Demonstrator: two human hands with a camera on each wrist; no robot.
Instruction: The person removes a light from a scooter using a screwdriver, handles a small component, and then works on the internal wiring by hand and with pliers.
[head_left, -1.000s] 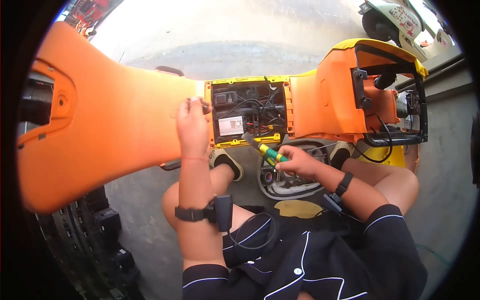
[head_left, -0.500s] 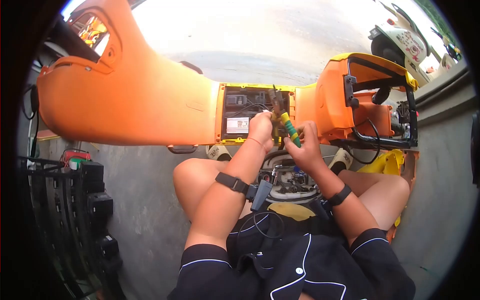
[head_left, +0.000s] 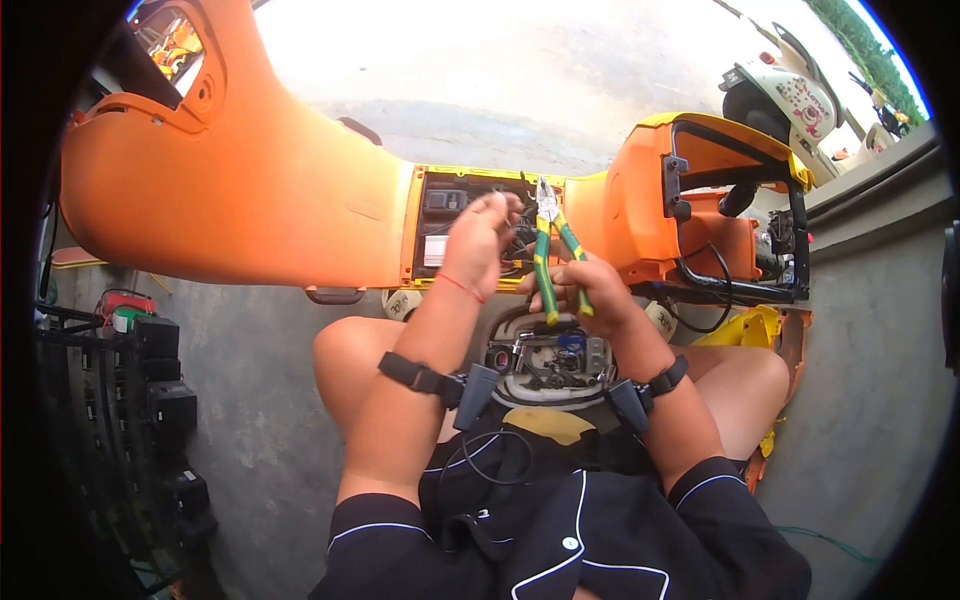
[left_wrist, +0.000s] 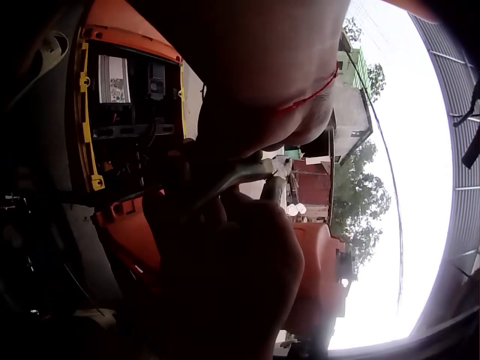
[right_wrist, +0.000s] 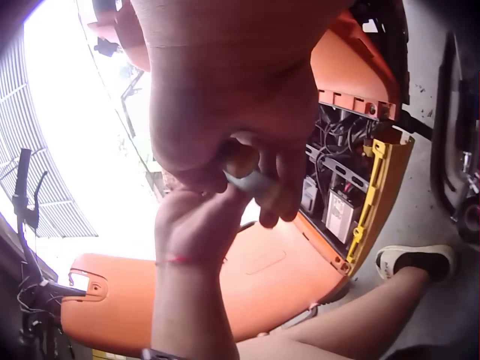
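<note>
Combination pliers [head_left: 543,262] with green and yellow handles are in my right hand [head_left: 602,288], jaws pointing away from me and handles spread. In the right wrist view the handle ends [right_wrist: 255,184] show between the fingers. My left hand [head_left: 474,250] is just left of the pliers' head, over the open compartment [head_left: 410,262] of an orange vehicle body. Its fingers are curled, and I cannot tell whether something small is pinched in them. Inside the compartment are black wiring and a silver labelled box [head_left: 436,250], partly covered by the left hand.
A tool case [head_left: 545,392] with sockets and small parts lies open on the floor between my legs. The orange body panel [head_left: 250,190] stretches left; a black-framed orange section [head_left: 640,200] is at right. Black boxes [head_left: 160,370] stand at lower left, a white scooter [head_left: 795,105] at upper right.
My left hand moved right from the orange panel to beside the pliers. The pliers have swung from pointing left to pointing away, and their handles are now spread. The head view has shifted.
</note>
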